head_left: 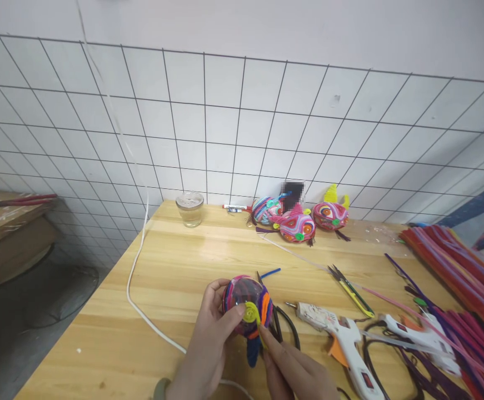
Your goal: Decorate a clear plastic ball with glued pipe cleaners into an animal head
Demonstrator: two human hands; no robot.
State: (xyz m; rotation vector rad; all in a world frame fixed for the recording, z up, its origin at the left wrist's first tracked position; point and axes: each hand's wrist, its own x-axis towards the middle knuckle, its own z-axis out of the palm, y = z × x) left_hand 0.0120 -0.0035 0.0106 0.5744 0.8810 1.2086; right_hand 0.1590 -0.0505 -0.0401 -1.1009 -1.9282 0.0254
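Observation:
A clear round ball (244,286), partly covered with pink, purple, orange and blue pipe cleaner, rests in my left hand (208,336). My left fingers wrap around its side, and the thumb presses by a yellow coiled pipe cleaner (249,313) on its front. With my right hand (294,366) I pinch the loose yellow end that runs down from the coil. A dark blue tail-like piece (253,353) hangs below the ball. Right behind the ball are black-handled scissors (292,328), partly hidden, and a short blue pipe cleaner piece (270,273).
On the right lie a white glue gun (350,341), a second glue gun (419,339), a yellow craft knife (352,291) and pipe cleaner bundles (445,266). Several decorated balls (297,226) and a glass of liquid (190,210) stand near the wall. A white cord (141,311) crosses the left side.

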